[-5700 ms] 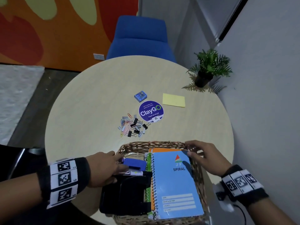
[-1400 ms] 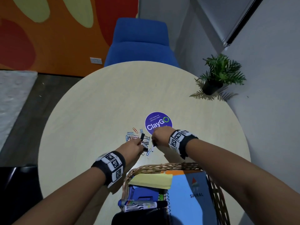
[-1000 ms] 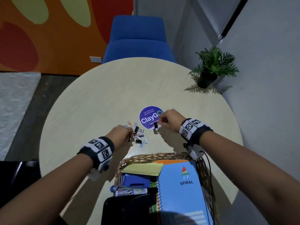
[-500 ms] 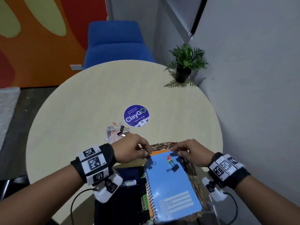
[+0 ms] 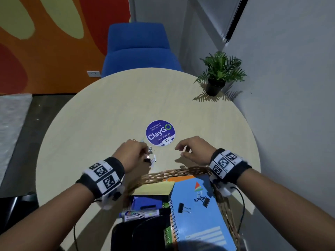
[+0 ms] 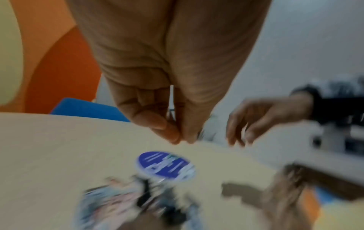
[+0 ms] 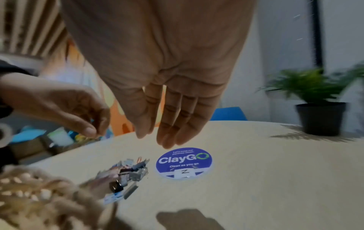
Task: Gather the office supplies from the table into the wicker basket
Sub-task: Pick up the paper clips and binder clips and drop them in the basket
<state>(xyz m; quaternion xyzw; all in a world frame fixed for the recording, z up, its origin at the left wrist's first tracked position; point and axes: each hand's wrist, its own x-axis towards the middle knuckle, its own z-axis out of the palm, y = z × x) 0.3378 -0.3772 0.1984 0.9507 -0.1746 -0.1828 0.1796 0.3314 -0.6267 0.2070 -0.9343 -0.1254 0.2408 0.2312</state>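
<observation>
A small pile of paper clips and binder clips point(image 5: 149, 155) lies on the round table, just left of the purple sticker. My left hand point(image 5: 143, 150) hovers over the pile with fingertips pinched together point(image 6: 178, 140); I make out nothing between them. My right hand point(image 5: 179, 151) hangs over the table to the right of the pile, fingers relaxed and empty point(image 7: 153, 140). The wicker basket point(image 5: 172, 173) sits at the near edge. It holds a blue spiral notebook point(image 5: 199, 220) with two black binder clips point(image 5: 184, 208) on it, a yellow sticky pad point(image 5: 154, 189) and a marker point(image 5: 139, 213).
A round purple ClayGo sticker point(image 5: 160, 133) is stuck to the table point(image 5: 108, 115) centre. A potted plant point(image 5: 217, 77) stands at the far right edge by the wall. A blue chair point(image 5: 137, 51) sits behind the table.
Both hands have left the basket and moved forward over the table, the left one back above the clip pile. Two binder clips now lie on the blue notebook.
</observation>
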